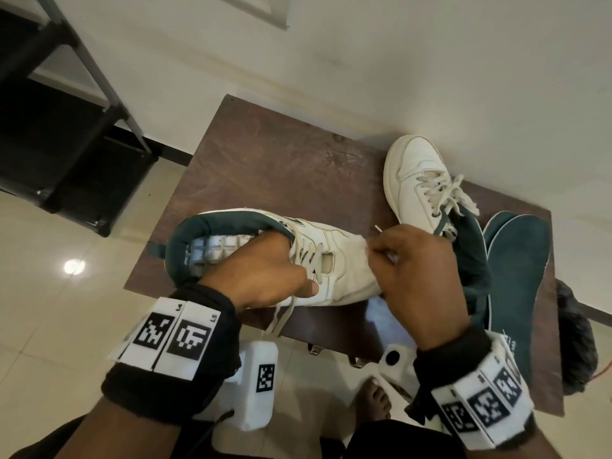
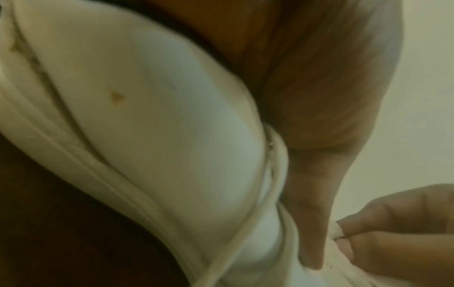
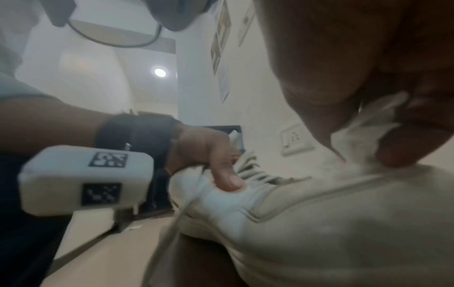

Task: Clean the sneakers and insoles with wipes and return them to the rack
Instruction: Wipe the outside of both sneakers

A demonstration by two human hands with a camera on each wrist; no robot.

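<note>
Wristbands aside, from the head view the left hand [image 1: 265,270] gripped the sneaker [image 1: 318,260] by its laces above the table [image 1: 281,154], while the right hand [image 1: 420,276] pinched a wipe [image 1: 362,246] against its toe. Beyond it lay the second sneaker [image 1: 417,180] and both insoles [image 1: 516,266]. Left wrist: thumb [image 2: 314,223] pressed on leather. Right wrist: fingers [image 3: 405,139] bunched the wipe. Wiping looked midway; the rack [image 1: 59,127] stood empty.

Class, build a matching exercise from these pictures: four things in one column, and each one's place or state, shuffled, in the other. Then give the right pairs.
1. held sneaker
2. second sneaker
3. insoles
4. wipe

A. pinched in the right hand
B. lying flat at the table's right end
C. gripped at its opening by the left hand
D. resting untouched at the table's far edge

Pairs: 1-C, 2-D, 3-B, 4-A
</note>
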